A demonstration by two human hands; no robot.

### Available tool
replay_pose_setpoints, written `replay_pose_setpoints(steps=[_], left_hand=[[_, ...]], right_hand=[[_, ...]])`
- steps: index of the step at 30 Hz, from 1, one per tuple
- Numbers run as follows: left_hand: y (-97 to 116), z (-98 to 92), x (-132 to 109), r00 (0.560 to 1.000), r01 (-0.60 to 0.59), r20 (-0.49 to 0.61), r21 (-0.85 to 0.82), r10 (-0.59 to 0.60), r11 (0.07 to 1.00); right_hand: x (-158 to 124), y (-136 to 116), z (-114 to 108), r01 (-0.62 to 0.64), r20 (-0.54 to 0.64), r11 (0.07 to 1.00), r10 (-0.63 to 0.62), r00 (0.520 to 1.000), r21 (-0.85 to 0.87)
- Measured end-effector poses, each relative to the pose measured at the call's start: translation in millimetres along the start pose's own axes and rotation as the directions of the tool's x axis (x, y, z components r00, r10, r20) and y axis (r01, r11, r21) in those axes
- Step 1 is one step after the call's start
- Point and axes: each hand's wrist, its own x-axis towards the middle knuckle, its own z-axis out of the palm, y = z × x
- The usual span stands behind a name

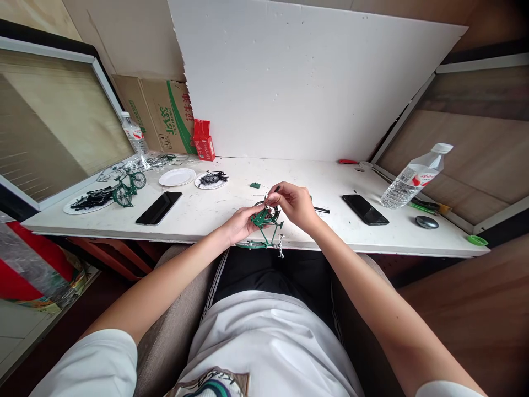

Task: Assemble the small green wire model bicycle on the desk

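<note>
Well, the small toy bike with thin dark green bars (263,220) is up in the hands at the near edge of the long white table (206,212). It has a black wheel with thin spokes (271,213) near the top, and shiny silver handlebars (281,246) at the low end. Its other wheel shows almost edge-on, so it looks very flat (a bit like a stick).

The left hand (241,225) has its fingers bent in around the bike and holds it. The right hand (295,205) has its thumb and first finger close together just by the black wheel; I cannot tell if they pinch some tiny thing. The fingers cover part of that wheel. A thin black strip (322,210) lies near the right hand, which may hide one end.
</note>
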Motion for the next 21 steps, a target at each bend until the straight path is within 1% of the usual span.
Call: replay_pose_setpoints(steps=[5, 10, 16, 21], left_hand=[[-4, 2.0, 1, 0.998, -0.051, -0.030, -0.004, 0.051, 0.999], [-6, 5.5, 2, 0.990, -0.083, -0.114, -0.013, 0.081, 0.996], [-5, 13.1, -3, 0.978, -0.154, -0.134, 0.054, 0.160, 0.987], [1, 22.0, -11, 0.951, -0.256, -0.131, 0.166, 0.279, 0.952]], right_hand=[[-1, 2, 0, -0.007, 0.005, 0.999, 0.007, 1.000, -0.053], [-2, 6, 1, -0.003, -0.008, 0.998, 0.002, 1.000, -0.061], [-2, 7, 0, -0.001, -0.042, 0.997, -0.002, 0.999, -0.073], [-2, -7, 0, 0.059, -0.107, 0.991, -0.072, 0.992, -0.122]])
